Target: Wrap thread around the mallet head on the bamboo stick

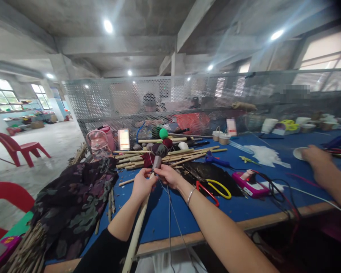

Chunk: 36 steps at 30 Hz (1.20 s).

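Observation:
My left hand [142, 184] is closed round a long pale wooden stick [136, 231] that slants up from the table's near edge. The stick's top carries a dark, fuzzy grey-maroon head [159, 151]. My right hand [168, 175] pinches the stick just under that head, fingers closed, with a thin grey thread [170, 212] trailing down from it. A bangle sits on my right wrist. Both hands meet above the blue table [244, 206].
A pile of sticks [170, 156] and felt balls lies behind my hands. Yellow and red scissors [214, 189], a blue glue gun [216, 160], a pink device [248, 183] with cables and floral cloth [74, 204] lie around. Another person's arm [329, 172] rests at right. Mesh screen [187, 98] behind.

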### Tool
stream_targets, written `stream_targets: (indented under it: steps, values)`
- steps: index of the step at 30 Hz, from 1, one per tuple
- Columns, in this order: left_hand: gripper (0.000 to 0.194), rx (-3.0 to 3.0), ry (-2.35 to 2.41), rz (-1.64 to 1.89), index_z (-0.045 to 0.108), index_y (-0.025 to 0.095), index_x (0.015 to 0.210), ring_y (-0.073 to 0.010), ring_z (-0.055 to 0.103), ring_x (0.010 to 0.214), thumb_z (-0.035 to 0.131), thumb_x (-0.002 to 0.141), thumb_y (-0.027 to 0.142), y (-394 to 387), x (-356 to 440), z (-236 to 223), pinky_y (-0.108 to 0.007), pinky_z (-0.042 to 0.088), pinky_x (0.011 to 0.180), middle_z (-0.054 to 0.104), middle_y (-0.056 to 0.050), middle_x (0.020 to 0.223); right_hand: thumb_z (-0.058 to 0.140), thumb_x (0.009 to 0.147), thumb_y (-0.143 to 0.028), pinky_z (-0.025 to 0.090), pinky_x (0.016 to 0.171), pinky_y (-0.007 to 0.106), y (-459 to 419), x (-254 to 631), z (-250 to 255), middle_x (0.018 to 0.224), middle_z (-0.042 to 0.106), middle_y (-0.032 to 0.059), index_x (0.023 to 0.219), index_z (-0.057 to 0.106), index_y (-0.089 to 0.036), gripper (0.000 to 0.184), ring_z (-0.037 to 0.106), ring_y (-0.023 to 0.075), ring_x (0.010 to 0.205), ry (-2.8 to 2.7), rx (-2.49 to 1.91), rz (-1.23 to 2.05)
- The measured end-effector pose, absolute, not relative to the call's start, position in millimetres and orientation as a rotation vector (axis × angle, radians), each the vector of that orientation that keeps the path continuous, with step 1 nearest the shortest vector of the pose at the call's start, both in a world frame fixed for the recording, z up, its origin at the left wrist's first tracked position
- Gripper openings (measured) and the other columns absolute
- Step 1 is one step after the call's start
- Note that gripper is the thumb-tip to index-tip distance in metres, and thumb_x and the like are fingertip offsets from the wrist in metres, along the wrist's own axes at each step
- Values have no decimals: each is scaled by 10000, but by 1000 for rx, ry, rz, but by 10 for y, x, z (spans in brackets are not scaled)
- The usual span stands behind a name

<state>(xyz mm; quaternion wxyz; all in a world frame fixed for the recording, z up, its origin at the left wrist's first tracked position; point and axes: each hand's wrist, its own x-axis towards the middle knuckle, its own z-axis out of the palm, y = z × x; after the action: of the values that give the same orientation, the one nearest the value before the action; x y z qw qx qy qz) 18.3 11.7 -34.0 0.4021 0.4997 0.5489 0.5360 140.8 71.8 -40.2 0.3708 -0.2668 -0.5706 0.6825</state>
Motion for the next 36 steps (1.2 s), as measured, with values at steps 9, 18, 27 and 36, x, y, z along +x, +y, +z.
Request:
stream_targets:
  steps: [9,18,27,36]
  values:
    - [302,1124,1351,1422,486,131,938,-73,495,392,647,686,173,165,137,-336,-162,379,336,566,31,571,687,619,-357,98,302,181,752,1469,-412,365,307,-116,656,497,-167,271,196,27,307,-1426,-751,1689]
    - [311,980,1200,1428,516,107,923,-67,494,393,666,657,163,170,144,-269,-157,378,334,588,12,584,694,604,-326,109,283,168,752,1421,-401,367,327,-116,639,473,-167,274,192,21,294,-1363,-697,1699]
    - [188,864,972,1259,599,108,839,-61,545,444,632,708,238,138,139,-232,-150,423,384,665,-64,775,688,655,-342,87,290,150,745,1467,-346,522,500,-65,830,502,-158,315,214,2,314,-1367,-531,1863]
    - [397,1299,1441,1317,521,151,984,-82,553,457,695,641,254,86,184,-348,-171,420,374,633,-47,825,695,632,-341,97,284,169,766,1444,-454,419,356,-109,764,499,-158,299,186,18,307,-1416,-680,1781]
